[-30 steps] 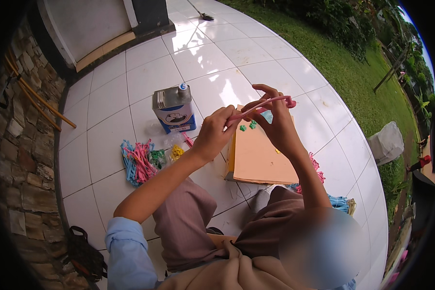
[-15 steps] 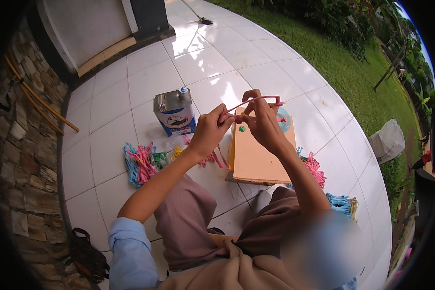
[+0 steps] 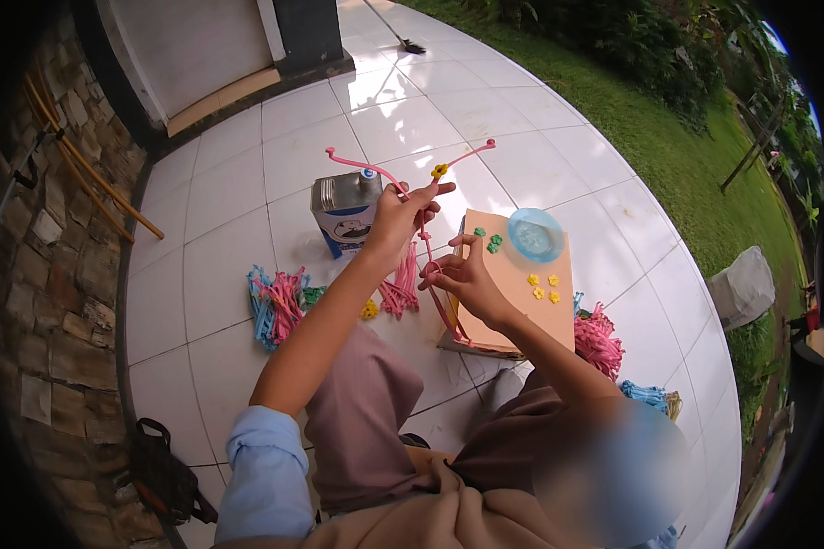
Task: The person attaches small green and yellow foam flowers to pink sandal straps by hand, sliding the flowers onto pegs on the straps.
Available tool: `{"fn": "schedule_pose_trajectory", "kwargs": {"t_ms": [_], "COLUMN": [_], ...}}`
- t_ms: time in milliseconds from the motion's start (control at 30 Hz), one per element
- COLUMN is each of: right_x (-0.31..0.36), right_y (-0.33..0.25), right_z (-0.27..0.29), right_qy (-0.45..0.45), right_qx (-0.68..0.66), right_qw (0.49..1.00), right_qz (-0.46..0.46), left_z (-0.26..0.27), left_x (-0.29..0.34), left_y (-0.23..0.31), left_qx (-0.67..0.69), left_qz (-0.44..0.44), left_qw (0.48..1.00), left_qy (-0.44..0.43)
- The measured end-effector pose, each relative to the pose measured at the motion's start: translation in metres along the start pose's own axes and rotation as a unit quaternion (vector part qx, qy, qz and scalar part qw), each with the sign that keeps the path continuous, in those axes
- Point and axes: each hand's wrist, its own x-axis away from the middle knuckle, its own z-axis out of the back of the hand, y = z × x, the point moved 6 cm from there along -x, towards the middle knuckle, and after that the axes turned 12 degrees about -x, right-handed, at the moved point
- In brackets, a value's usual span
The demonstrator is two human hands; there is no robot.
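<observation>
One yellow flower bead sits on the pink stems pinched closed by the left hand and right hand, with loose beads waiting at three o'clock.

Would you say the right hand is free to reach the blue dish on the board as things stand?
Probably not right away: the right hand grips the pink strips, as does the left hand. The path itself looks open, since the blue dish sits uncovered on the board.

Bright daylight, glare on white tiles, fisheye-bent edges, dark vignette, blurred patch
</observation>
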Motion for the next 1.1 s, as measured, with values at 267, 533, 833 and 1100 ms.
{"fn": "schedule_pose_trajectory", "kwargs": {"t_ms": [267,533,833,1100], "right_x": [-0.005,0.008,0.013,0.006], "right_y": [-0.047,-0.063,-0.082,-0.091], "right_z": [0.015,0.016,0.041,0.035], "right_qy": [0.054,0.036,0.017,0.046], "right_qx": [-0.050,-0.038,0.059,-0.043], "right_qw": [0.997,0.996,0.997,0.992], "right_qz": [0.036,-0.068,0.054,0.109], "left_z": [0.014,-0.041,-0.004,-0.022], "left_x": [0.043,0.047,0.036,0.047], "left_y": [0.055,0.021,0.030,0.021], "left_qx": [-0.693,-0.625,-0.540,-0.583], "left_qz": [-0.335,-0.387,-0.217,-0.281], "left_qw": [0.604,0.666,0.811,0.759], "left_qy": [0.208,-0.125,-0.057,-0.070]}}
